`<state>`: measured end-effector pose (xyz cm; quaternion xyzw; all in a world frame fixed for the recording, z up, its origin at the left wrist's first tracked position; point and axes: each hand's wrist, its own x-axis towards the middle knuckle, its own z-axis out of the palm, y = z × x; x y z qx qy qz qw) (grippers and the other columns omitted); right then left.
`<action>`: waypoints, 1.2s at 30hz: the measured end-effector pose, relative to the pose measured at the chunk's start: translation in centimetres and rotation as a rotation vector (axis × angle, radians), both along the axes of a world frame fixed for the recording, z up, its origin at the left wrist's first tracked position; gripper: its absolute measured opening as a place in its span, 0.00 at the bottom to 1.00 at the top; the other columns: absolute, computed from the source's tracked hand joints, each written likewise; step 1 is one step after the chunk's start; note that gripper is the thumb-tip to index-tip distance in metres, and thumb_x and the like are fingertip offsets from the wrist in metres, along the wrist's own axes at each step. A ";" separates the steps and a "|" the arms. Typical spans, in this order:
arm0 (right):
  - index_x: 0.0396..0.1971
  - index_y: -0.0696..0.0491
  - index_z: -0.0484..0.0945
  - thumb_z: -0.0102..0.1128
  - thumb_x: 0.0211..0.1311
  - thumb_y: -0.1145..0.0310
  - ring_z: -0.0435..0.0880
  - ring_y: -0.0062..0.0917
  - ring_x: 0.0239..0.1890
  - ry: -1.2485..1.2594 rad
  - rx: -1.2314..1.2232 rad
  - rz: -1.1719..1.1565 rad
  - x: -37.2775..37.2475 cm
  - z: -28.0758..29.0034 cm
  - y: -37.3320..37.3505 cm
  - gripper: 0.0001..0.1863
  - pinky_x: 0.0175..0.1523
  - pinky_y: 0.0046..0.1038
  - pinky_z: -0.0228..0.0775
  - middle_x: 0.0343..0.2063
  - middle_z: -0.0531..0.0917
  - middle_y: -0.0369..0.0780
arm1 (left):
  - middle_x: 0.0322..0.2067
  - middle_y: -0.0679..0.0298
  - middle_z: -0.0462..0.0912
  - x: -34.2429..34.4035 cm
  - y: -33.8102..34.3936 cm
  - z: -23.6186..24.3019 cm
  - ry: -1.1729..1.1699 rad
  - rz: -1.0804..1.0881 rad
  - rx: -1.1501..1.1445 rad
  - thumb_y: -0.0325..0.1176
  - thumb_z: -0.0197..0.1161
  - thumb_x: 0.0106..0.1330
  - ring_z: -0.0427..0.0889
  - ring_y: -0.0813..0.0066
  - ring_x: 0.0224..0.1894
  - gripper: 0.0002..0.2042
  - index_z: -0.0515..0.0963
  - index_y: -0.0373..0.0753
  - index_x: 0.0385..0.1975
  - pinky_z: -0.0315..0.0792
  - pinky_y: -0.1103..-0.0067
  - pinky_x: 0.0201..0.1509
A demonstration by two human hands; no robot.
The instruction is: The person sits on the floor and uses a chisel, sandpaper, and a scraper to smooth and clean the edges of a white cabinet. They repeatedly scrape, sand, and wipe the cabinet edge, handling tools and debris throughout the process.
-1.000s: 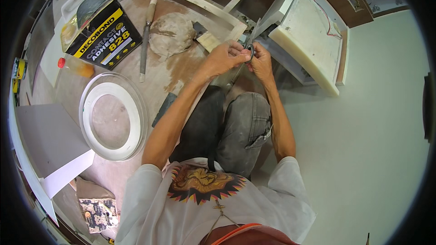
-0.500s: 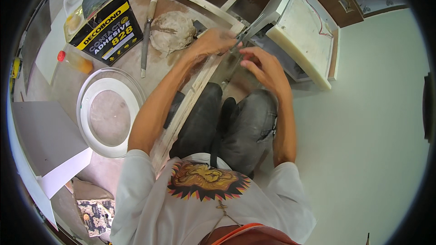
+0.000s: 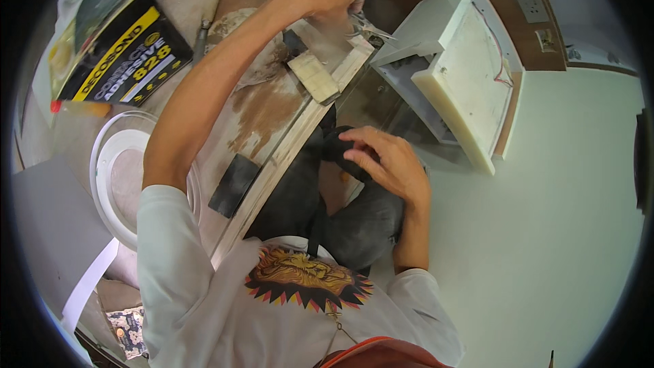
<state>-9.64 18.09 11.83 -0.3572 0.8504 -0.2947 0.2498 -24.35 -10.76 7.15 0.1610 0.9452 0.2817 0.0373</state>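
Note:
My left hand point(image 3: 335, 7) reaches to the far edge of the dusty worktop point(image 3: 262, 126), its fingers closed on metal scissors point(image 3: 368, 31), partly hidden and blurred. A small wooden block point(image 3: 313, 76) lies below that hand, near a long timber strip point(image 3: 286, 160) along the worktop edge. My right hand point(image 3: 385, 162) hangs over my dark-trousered knee point(image 3: 364, 221), fingers loosely bent and apart, holding nothing. A dark flat pad point(image 3: 234, 184) lies beside the timber strip. A crumpled pale bundle point(image 3: 248, 54) is mostly behind my left forearm.
A black-and-yellow tin point(image 3: 119, 48), a file-like tool point(image 3: 212, 7) and a clear ring with a white inner ring point(image 3: 112, 191) lie on the left. A white box-like cabinet point(image 3: 470, 75) with red wires stands at right, below a socket panel point(image 3: 528, 3). Grey board point(image 3: 48, 232) lies lower left.
My left hand has moved up and away with the scissors. My right hand has let go of them and drawn down toward my knee, fingers apart. The view has shifted slightly.

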 end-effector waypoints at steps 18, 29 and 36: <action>0.49 0.47 0.84 0.68 0.63 0.59 0.84 0.38 0.35 0.034 0.204 -0.047 -1.9 -0.5 0.2 0.16 0.41 0.37 0.75 0.33 0.84 0.40 | 0.18 0.57 0.81 -4.2 -0.2 5.3 -0.295 -0.277 0.041 0.39 0.74 0.52 0.80 0.61 0.24 0.13 0.82 0.35 0.26 0.71 0.65 0.30; 0.49 0.46 0.84 0.69 0.63 0.57 0.85 0.40 0.37 0.054 0.211 -0.044 -1.7 -0.3 0.0 0.17 0.45 0.37 0.76 0.33 0.86 0.40 | 0.30 0.51 0.88 -5.1 1.2 6.8 -0.176 -0.335 -0.003 0.40 0.74 0.53 0.87 0.54 0.35 0.15 0.85 0.35 0.31 0.77 0.65 0.40; 0.51 0.46 0.83 0.68 0.63 0.57 0.84 0.37 0.36 0.047 0.169 -0.062 -1.7 -0.7 0.6 0.18 0.43 0.38 0.75 0.31 0.83 0.39 | 0.33 0.50 0.87 -5.3 1.8 6.4 -0.140 -0.357 0.066 0.40 0.73 0.55 0.87 0.52 0.38 0.17 0.84 0.33 0.38 0.78 0.66 0.42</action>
